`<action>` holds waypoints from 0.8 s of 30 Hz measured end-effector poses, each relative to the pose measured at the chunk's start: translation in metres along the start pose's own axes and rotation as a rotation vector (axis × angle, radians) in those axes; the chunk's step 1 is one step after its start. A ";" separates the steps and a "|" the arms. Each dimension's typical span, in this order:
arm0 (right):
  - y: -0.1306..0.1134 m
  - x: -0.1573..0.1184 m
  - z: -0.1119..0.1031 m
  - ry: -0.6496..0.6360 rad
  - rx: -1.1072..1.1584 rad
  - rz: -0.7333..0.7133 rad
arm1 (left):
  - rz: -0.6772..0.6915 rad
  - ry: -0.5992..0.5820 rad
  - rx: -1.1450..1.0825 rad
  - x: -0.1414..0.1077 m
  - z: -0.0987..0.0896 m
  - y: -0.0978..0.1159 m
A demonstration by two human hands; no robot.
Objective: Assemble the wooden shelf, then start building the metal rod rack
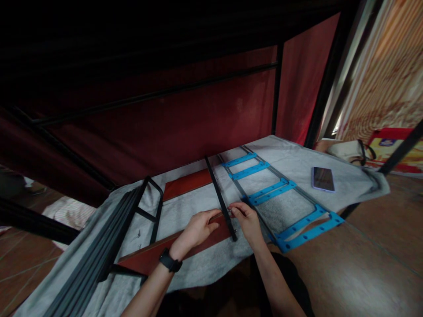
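A reddish-brown board (148, 260) lies along the near side of the grey cloth. My left hand (198, 229) is closed over its far edge near the right end, with a black band on the wrist. A thin black metal bar (216, 187) crosses the board's right end. Beside this bar, my right hand (246, 220) pinches its thumb and fingers together; the small thing between the fingertips is too small to name. Farther back lies a second reddish-brown board (188, 181). At the boards' left ends is a black metal frame (145, 215).
Dark grey bars (90, 255) lie at left, and small screws (138, 234) rest on the cloth (188, 277). Blue slotted strips (272, 193) with grey rails lie right of my hands. A phone (323, 179) lies farther right. A red panel (185, 123) with dark framing stands behind.
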State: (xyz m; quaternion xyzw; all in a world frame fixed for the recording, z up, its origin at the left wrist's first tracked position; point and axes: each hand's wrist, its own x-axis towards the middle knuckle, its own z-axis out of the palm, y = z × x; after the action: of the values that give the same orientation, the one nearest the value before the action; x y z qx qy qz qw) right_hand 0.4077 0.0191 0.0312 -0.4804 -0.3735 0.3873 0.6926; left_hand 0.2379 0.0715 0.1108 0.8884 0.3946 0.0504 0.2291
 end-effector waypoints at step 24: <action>0.002 -0.004 0.003 0.010 -0.140 -0.034 | -0.001 -0.002 -0.060 0.000 -0.002 0.003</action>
State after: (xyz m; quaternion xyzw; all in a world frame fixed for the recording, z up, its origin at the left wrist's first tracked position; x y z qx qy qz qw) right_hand 0.4028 0.0177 0.0294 -0.5232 -0.4043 0.3461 0.6656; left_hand 0.2392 0.0706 0.1135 0.8811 0.3930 0.0613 0.2559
